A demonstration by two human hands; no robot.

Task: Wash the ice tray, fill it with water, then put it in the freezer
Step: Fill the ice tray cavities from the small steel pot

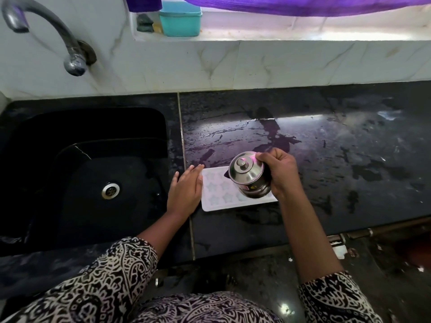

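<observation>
A white ice tray [220, 197] with star-shaped cells lies flat on the wet black counter, just right of the sink. My left hand [185, 190] rests flat against the tray's left edge, fingers straight. My right hand [279, 173] grips a small steel jug [248, 177] with a knobbed lid, held tilted over the tray's right half. The jug hides part of the tray. I cannot tell whether water is coming out of it.
A black sink [93, 173] with a steel drain sits to the left, under a curved tap [46, 33]. The counter [338, 155] to the right is wet. A teal box [180, 19] stands on the window ledge. A purple cloth hangs above.
</observation>
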